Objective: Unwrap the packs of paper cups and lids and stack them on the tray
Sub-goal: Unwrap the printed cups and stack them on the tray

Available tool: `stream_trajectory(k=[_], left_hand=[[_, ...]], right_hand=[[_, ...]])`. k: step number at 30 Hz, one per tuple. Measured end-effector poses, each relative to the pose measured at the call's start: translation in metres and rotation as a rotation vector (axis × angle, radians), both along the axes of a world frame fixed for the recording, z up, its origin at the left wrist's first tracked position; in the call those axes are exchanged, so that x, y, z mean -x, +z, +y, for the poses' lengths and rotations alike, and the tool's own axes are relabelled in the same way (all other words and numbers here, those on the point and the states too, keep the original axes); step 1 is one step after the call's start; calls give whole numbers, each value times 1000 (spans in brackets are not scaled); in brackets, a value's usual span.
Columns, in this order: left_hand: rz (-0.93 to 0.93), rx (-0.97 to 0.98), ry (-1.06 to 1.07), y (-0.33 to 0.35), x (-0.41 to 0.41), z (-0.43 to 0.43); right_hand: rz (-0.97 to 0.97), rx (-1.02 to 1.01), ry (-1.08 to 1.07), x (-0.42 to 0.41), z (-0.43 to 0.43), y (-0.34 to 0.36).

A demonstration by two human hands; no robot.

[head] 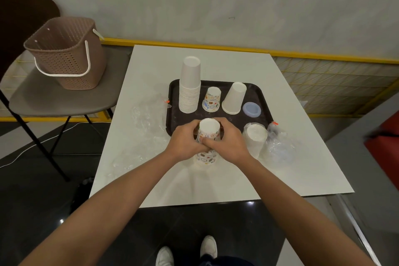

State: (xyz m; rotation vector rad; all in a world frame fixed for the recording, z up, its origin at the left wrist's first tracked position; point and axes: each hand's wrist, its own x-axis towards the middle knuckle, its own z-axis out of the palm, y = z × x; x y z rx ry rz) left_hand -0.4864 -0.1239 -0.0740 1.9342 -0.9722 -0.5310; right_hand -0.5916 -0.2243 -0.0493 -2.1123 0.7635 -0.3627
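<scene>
- Fingers [210, 141] of the left hand [185, 142] and right hand [228, 139] wrap tight round a printed cup stack [207, 136], upside down on the tabletop [216, 179] at the tray's [172, 114] near edge.
- On the tray: a tall white stack [190, 86], printed cups [212, 99], white cups [234, 98], lids [251, 109].
- Right: a wrapped pack [255, 138].
</scene>
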Motion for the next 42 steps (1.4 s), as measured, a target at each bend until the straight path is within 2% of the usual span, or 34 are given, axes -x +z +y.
stream_trajectory(k=[10,19,25,29,36,42], left_hand=[[-34,84,-38,45,-27,-9],[-149,84,-85,78,-53,-37],[-185,82,-15,89,-67,-81],[-196,84,67,88,-72,-114],[-96,85,231,61,-71,-166],[-53,3,301,34,-75,-185]], right_hand=[[-148,59,-60,-19,-6,42],[-162,134,-58,-43,-33,68],[-177,106,-25,-64,-80,78],[-150,105,15,-82,-119,80],[-31,141,141,-108,-175,72],[79,92,246,-125,-198,44]])
